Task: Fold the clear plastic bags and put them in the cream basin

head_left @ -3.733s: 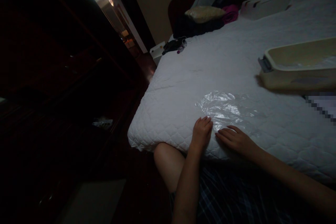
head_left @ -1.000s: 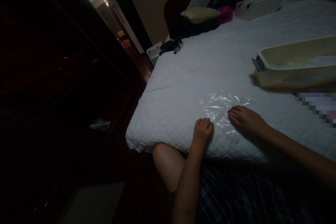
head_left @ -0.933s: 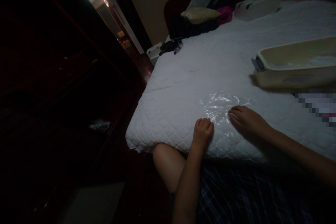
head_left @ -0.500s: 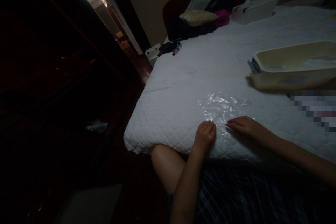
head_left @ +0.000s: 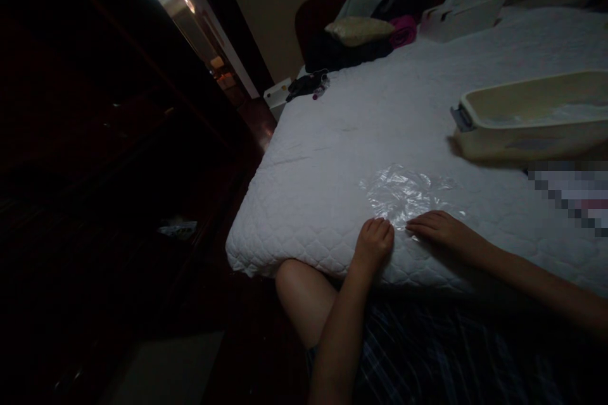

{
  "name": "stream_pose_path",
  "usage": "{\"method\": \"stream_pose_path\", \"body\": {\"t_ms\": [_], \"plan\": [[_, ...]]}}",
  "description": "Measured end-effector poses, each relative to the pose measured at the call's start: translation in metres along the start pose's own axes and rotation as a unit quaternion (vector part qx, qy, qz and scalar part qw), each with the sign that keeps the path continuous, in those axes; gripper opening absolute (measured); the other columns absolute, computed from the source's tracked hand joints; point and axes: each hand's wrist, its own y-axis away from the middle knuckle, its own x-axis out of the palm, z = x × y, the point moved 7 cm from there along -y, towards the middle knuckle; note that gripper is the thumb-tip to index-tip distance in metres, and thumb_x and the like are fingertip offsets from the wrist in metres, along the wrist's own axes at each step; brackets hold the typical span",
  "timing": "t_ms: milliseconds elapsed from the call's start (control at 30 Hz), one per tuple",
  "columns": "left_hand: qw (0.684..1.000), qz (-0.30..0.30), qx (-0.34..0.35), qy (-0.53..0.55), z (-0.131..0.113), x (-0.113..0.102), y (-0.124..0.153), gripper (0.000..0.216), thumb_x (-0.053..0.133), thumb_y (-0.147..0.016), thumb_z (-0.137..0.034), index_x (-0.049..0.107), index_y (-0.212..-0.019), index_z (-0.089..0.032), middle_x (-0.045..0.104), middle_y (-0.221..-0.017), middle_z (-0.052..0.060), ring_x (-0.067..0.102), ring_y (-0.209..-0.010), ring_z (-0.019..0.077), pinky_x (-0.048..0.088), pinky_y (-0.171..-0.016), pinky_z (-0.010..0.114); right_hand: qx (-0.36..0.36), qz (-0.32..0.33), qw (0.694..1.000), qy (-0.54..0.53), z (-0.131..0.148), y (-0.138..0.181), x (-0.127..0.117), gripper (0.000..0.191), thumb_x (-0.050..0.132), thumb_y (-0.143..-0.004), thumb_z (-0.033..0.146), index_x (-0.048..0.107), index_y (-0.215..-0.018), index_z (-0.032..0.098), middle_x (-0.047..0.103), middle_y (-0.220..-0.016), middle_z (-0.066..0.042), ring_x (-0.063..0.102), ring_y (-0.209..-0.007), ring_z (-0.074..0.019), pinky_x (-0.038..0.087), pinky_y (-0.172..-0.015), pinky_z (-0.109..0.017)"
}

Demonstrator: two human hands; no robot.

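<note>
A crumpled sheet of clear plastic (head_left: 403, 190), perhaps a bag, lies on the white quilted bed cover (head_left: 323, 190) close to the bed's front edge. At its near left corner my left hand (head_left: 375, 243) is closed, fingers curled down on the plastic's edge. My right hand (head_left: 439, 231) comes in from the right, its fingers pressed together and pinching the near edge. A small gap separates the two hands. The undersides of the fingers and both thumbs are mostly hidden.
A cream plastic bin (head_left: 532, 139) with a grey latch stands on the bed to the right. Farther back are a white box (head_left: 460, 19), a pink roll (head_left: 403, 31) and a beige pillow (head_left: 360, 30). Dark furniture (head_left: 95, 139) fills the left side.
The plastic's near part, which reached down between my hands toward the bed edge, is now drawn in and shorter. My right hand has shifted very slightly left; the view has barely moved.
</note>
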Motion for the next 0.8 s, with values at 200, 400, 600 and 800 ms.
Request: {"method": "stream_pose_path", "body": {"t_ms": [200,400,600,800], "plan": [[1.000,0.014,0.005,-0.025,-0.003,0.005,0.000,0.023,0.047,-0.094,-0.017,0.061,-0.112,-0.011,0.067,-0.110,0.010,0.061,-0.108,0.0187,0.048,-0.097,0.036,0.040,0.017,0.997,-0.057,-0.007,-0.002,0.004,0.031,0.046,-0.082,0.017,0.067,-0.104,0.023,0.072,-0.095,-0.007,0.064,-0.088,-0.0218,0.045,-0.084,-0.042],[0.997,0.048,0.018,-0.051,-0.005,0.008,0.000,0.023,0.044,-0.095,-0.015,0.062,-0.110,-0.011,0.065,-0.112,0.012,0.060,-0.109,0.0194,0.046,-0.098,0.037,0.092,0.005,0.993,-0.076,-0.015,-0.013,0.002,0.026,0.048,-0.084,0.025,0.068,-0.101,0.022,0.073,-0.090,-0.007,0.065,-0.082,-0.0222,0.047,-0.082,-0.042],[0.998,0.051,0.019,-0.040,-0.005,0.006,-0.002,0.021,0.047,-0.094,-0.017,0.063,-0.106,-0.012,0.066,-0.110,0.010,0.060,-0.108,0.0187,0.046,-0.098,0.037,0.146,-0.015,0.985,-0.084,-0.019,-0.027,-0.001,0.028,0.046,-0.087,0.032,0.069,-0.097,0.020,0.073,-0.084,-0.008,0.066,-0.076,-0.0225,0.048,-0.078,-0.041],[0.997,0.057,0.018,-0.039,-0.005,0.006,-0.003,0.021,0.045,-0.095,-0.018,0.063,-0.106,-0.011,0.066,-0.107,0.011,0.060,-0.105,0.0188,0.046,-0.096,0.037,0.221,-0.030,0.970,-0.094,-0.028,-0.032,0.000,0.032,0.047,-0.085,0.034,0.066,-0.107,0.019,0.073,-0.084,-0.009,0.067,-0.079,-0.0244,0.048,-0.080,-0.044]]}}
